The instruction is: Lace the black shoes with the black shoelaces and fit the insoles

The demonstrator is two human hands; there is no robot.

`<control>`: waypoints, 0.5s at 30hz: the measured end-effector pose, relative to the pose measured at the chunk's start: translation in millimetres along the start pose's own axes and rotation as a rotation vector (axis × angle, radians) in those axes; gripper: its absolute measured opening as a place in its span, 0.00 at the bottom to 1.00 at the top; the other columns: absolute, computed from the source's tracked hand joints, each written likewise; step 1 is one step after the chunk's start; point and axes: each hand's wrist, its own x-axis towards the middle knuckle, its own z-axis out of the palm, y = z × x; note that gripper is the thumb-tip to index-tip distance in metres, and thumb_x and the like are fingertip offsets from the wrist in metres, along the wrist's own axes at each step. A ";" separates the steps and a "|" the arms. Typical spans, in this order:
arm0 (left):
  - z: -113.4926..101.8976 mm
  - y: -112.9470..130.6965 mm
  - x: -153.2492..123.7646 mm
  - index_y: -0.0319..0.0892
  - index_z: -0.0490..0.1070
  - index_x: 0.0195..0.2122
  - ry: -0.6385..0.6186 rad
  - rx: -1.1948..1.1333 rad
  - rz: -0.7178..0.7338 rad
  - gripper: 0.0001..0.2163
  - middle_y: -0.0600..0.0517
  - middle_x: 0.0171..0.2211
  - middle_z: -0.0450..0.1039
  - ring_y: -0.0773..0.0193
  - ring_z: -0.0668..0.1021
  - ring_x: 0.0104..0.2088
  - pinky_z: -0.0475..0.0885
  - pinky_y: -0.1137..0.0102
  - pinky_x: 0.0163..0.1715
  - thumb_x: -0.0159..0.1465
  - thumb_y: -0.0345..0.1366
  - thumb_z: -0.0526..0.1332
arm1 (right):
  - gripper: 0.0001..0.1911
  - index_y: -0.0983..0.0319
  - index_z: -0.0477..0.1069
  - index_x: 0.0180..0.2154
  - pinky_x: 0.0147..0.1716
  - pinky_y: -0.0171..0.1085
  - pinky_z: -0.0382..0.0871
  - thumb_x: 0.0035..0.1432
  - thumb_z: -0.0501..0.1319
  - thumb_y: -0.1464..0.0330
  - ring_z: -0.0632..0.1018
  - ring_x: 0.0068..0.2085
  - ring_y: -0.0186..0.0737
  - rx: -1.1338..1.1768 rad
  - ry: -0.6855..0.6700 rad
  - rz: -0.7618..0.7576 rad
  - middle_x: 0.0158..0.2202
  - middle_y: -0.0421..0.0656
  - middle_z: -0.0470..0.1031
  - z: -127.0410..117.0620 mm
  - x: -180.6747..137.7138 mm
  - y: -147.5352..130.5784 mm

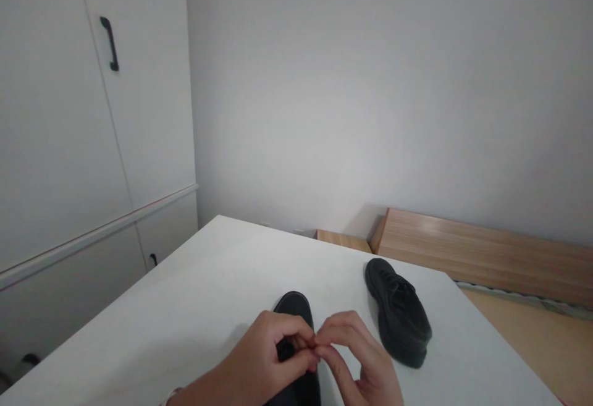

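Observation:
A black shoe (295, 303) lies on the white table (194, 295) with its toe pointing away from me. My left hand (271, 349) is above this shoe, thumb and fingers pinched together, and hides much of its middle. Fingertips of my right hand (359, 351) meet those of the left over the shoe's right side, also in a pinch. Whatever lies between the fingertips is too small or hidden to make out. To the right stands a second black shoe (402, 313) with laces across its top, apart from both hands.
White cabinets (148, 84) with dark handles (110, 44) rise at the left. Behind the table is a plain pale wall (347, 84). A wooden headboard-like panel (463, 251) and a light tan surface (532, 338) lie beyond the table's right edge.

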 end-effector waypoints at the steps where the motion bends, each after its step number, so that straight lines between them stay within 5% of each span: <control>1: -0.6 -0.1 -1.6 0.38 0.76 0.29 0.028 0.008 0.010 0.06 0.50 0.26 0.79 0.65 0.78 0.28 0.70 0.74 0.32 0.61 0.33 0.62 | 0.08 0.56 0.72 0.43 0.37 0.35 0.74 0.63 0.62 0.74 0.78 0.39 0.40 0.031 0.008 0.022 0.36 0.42 0.77 1.8 -1.5 1.2; 9: -0.4 -9.0 -6.2 0.40 0.76 0.31 0.087 0.033 0.001 0.06 0.51 0.28 0.81 0.62 0.79 0.31 0.70 0.72 0.36 0.62 0.35 0.61 | 0.05 0.58 0.75 0.38 0.32 0.31 0.74 0.63 0.62 0.72 0.80 0.32 0.36 0.064 -0.040 0.127 0.31 0.40 0.78 10.6 -9.6 9.1; 15: -3.8 -12.8 -9.3 0.42 0.66 0.32 0.044 -0.090 -0.117 0.08 0.50 0.30 0.79 0.61 0.80 0.33 0.70 0.71 0.37 0.66 0.39 0.57 | 0.07 0.58 0.71 0.34 0.31 0.32 0.73 0.64 0.58 0.74 0.78 0.32 0.38 -0.101 0.098 0.093 0.30 0.41 0.75 0.9 -20.6 13.1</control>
